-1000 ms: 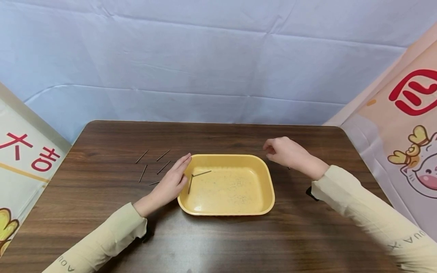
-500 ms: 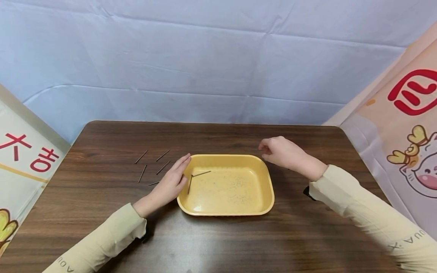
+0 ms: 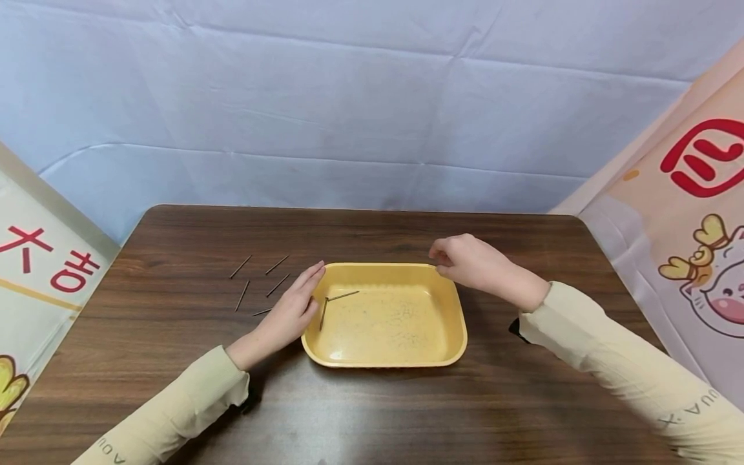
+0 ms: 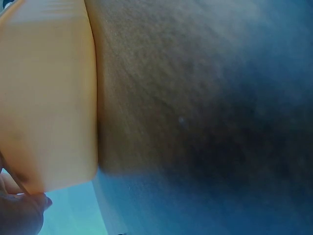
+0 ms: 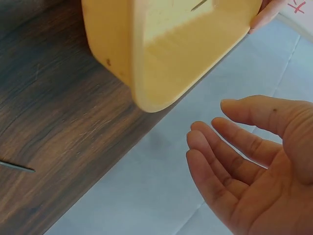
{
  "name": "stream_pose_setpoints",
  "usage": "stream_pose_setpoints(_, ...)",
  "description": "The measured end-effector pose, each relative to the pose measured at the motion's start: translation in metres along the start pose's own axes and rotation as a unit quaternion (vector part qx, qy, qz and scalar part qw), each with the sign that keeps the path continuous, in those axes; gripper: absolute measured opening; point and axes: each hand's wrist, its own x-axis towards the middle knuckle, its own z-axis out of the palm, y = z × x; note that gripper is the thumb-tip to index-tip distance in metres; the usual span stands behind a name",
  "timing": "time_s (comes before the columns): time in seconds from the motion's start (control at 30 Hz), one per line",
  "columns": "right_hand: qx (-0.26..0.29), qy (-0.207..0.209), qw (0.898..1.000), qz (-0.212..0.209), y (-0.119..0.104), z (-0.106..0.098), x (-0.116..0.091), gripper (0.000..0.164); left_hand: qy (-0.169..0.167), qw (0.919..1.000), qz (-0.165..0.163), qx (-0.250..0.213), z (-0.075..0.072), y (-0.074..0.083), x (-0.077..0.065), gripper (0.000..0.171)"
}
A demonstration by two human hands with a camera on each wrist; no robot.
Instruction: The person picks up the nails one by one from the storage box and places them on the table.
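A yellow plastic tray (image 3: pixel 383 363) stands on the table, and two thin nails, one of them this nail (image 3: pixel 344 296), lie inside near its left end. My left hand (image 3: pixel 287 314) holds the tray's left rim, its fingers along the edge and its thumb on the inner side. Over the far right corner of the tray hovers my right hand (image 3: pixel 473 261). The right wrist view shows this hand with loosely bent fingers, thumb apart from them, and nothing visible between. Another nail (image 5: pixel 17 166) lies on the table right of the tray; the right arm hides it in the head view.
Several nails, including this nail (image 3: pixel 242 296), are scattered on the dark wooden table (image 3: pixel 372 420) left of the tray, one partly behind the left hand. A pale cloth (image 3: pixel 349 116) hangs beyond the table's far edge. Printed banners flank both sides.
My right hand has moved left, from beside the tray to above its far right corner. The left hand, the tray and the visible nails stay where they were.
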Motion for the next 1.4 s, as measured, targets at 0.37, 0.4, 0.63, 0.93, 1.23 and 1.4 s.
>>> stream_pose_setpoints(0.37,-0.014,0.001,1.0,-0.021,-0.016,0.0,0.005,0.022,0.0,1.0,0.0,-0.001,0.0,0.001,0.001,0.051)
stream_pose_setpoints(0.4,-0.017,0.001,1.0,-0.021,-0.017,0.0,0.005,0.022,0.0,1.0,0.0,-0.001,0.0,0.001,0.001,0.051)
stream_pose_setpoints(0.63,-0.02,-0.001,0.999,-0.028,-0.021,0.001,0.007,0.024,0.0,1.0,-0.001,-0.002,0.0,0.0,0.001,0.052)
stream_pose_setpoints(0.93,-0.021,-0.002,0.999,-0.036,-0.03,0.002,0.01,0.021,-0.002,1.0,-0.002,0.0,0.0,0.0,0.001,0.052)
stream_pose_setpoints(1.23,-0.021,-0.007,0.998,-0.051,-0.039,0.005,0.013,0.022,-0.001,1.0,-0.001,-0.002,0.0,0.001,0.001,0.051)
stream_pose_setpoints(1.4,-0.019,-0.002,0.998,-0.063,-0.043,0.005,0.015,0.022,0.0,1.0,-0.001,-0.003,0.0,0.001,0.001,0.052)
